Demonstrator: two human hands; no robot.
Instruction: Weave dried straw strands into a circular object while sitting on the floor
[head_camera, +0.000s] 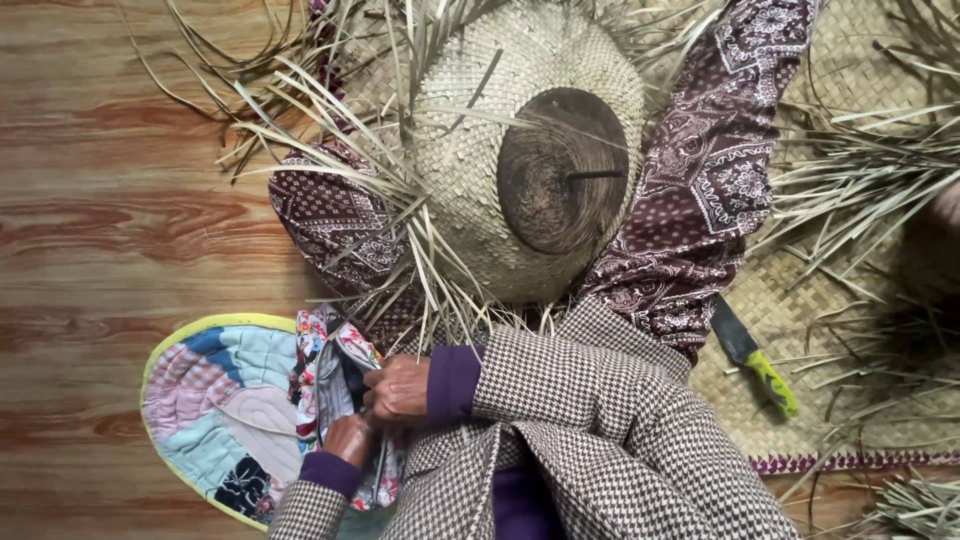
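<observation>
While the wooden floor (110, 200) lies to the left and a woven mat (860, 300) to the right, the person sits with patterned trouser legs (700, 180) splayed, propping a half-woven straw hat (470, 160) over a round wooden block (562, 170) between them. Near left lies a patchwork cushion (215, 410). Both hands pinch a floral cloth (325, 385): right hand (398, 388) clenched above, left hand (350, 437) gripping below. A green-handled knife (755, 358) rests within reach.

— How are my hands now?

— I see my right hand (398, 388) above, fingers curled and closed, knuckles up. My left hand (350, 438) is just below it, also closed, and the two touch. Both wrists are bent inward, forearms coming close together at my lap.
</observation>
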